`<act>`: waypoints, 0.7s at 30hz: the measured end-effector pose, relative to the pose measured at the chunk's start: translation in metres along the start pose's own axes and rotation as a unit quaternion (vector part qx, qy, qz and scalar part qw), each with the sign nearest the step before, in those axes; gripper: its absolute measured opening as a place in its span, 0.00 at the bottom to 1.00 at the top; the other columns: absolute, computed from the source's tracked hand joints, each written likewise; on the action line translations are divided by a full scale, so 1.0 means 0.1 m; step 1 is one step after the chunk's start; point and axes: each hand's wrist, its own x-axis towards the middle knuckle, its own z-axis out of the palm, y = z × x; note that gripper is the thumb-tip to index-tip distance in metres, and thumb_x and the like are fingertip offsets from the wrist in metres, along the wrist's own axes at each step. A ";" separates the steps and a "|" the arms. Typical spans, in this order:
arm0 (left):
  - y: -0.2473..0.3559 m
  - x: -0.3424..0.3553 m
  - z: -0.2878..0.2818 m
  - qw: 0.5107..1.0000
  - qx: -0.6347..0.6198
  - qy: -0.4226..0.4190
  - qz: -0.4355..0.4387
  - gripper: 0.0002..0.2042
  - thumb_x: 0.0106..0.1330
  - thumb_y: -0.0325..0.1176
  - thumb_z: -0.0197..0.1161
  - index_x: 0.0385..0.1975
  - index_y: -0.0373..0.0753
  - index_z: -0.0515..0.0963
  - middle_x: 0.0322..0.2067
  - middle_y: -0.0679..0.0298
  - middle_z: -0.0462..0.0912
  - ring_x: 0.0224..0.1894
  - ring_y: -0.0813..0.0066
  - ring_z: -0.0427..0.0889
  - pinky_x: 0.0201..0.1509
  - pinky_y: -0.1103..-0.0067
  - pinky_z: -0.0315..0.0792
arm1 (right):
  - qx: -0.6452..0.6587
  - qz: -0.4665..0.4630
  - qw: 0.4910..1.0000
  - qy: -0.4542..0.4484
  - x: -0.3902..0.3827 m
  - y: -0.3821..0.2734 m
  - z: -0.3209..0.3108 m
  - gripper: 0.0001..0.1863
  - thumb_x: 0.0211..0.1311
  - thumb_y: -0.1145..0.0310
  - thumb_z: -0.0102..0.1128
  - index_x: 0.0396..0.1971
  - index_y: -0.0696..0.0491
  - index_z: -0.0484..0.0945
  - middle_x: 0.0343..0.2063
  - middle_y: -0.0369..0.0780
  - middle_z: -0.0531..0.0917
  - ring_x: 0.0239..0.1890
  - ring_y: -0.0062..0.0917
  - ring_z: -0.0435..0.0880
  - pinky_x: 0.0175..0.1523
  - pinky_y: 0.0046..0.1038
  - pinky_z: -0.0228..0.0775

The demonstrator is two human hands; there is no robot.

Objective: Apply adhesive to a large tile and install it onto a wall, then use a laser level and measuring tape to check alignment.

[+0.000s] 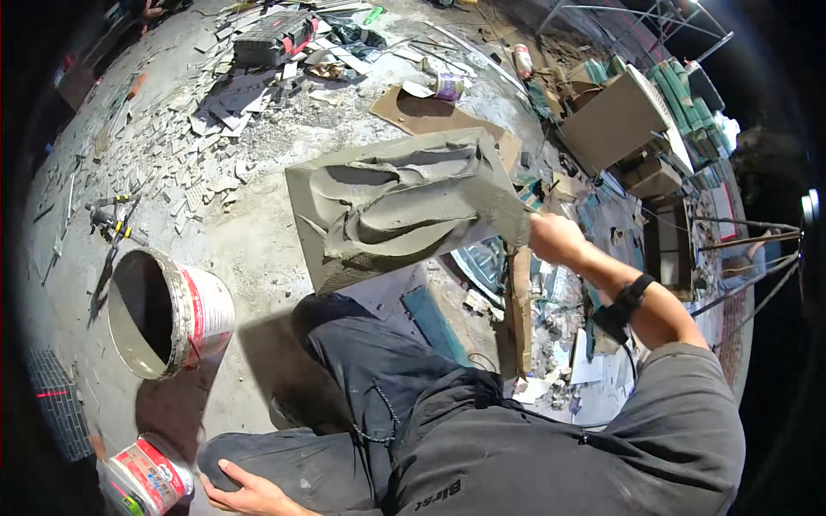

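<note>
Beyond right knee (335, 325), mortar-coated panel (391, 206), kept within arm's reach; what supports it, cannot tell. Right hand (561, 239) closed round handle of trowel (511, 218), blade at panel's right edge, likely so knuckles clear wet coat. Left hand (249, 497) spread on left knee (245, 454), nothing visibly held, probably steadying body. Large bucket (209, 310) stands on left, presumably for easy scooping.
</note>
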 end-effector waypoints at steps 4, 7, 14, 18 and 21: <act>-0.01 0.00 -0.01 1.000 0.008 0.001 -0.012 0.26 0.72 0.47 0.66 0.58 0.29 0.76 0.57 0.42 0.76 0.60 0.44 0.73 0.67 0.58 0.65 | 0.200 0.070 0.968 -0.131 -0.07 0.32 -0.13 0.13 0.65 0.68 0.53 0.31 0.63 0.81 0.23 0.50 0.85 0.28 0.38 0.89 0.36 0.41 0.83; 0.01 0.01 0.02 1.000 0.017 -0.008 -0.018 0.26 0.71 0.47 0.66 0.58 0.29 0.76 0.57 0.43 0.76 0.60 0.44 0.73 0.66 0.58 0.65 | 0.408 0.095 0.893 -0.165 -0.24 -0.04 0.11 0.17 0.68 0.61 0.57 0.34 0.64 0.79 0.20 0.43 0.81 0.20 0.27 0.82 0.28 0.38 0.79; -0.01 0.05 0.12 0.999 0.015 -0.009 0.030 0.25 0.72 0.45 0.66 0.57 0.28 0.76 0.56 0.43 0.77 0.60 0.44 0.73 0.66 0.59 0.66 | 0.025 -0.066 0.997 0.041 -0.45 0.03 0.35 0.07 0.63 0.73 0.50 0.31 0.61 0.75 0.27 0.58 0.84 0.33 0.55 0.87 0.37 0.50 0.79; -0.01 0.04 0.08 1.000 0.002 0.011 0.022 0.26 0.72 0.45 0.66 0.57 0.28 0.76 0.56 0.43 0.77 0.60 0.45 0.73 0.65 0.59 0.65 | 0.208 0.059 0.973 -0.079 -0.35 0.06 0.30 0.14 0.66 0.68 0.52 0.36 0.66 0.77 0.21 0.57 0.81 0.28 0.48 0.88 0.34 0.48 0.78; -0.01 0.03 0.07 1.000 0.020 -0.008 0.011 0.26 0.72 0.45 0.66 0.57 0.28 0.76 0.56 0.43 0.77 0.60 0.45 0.73 0.66 0.59 0.65 | 0.583 0.160 0.793 -0.071 -0.23 -0.64 0.53 0.14 0.72 0.62 0.58 0.36 0.60 0.77 0.21 0.36 0.76 0.18 0.25 0.75 0.23 0.32 0.71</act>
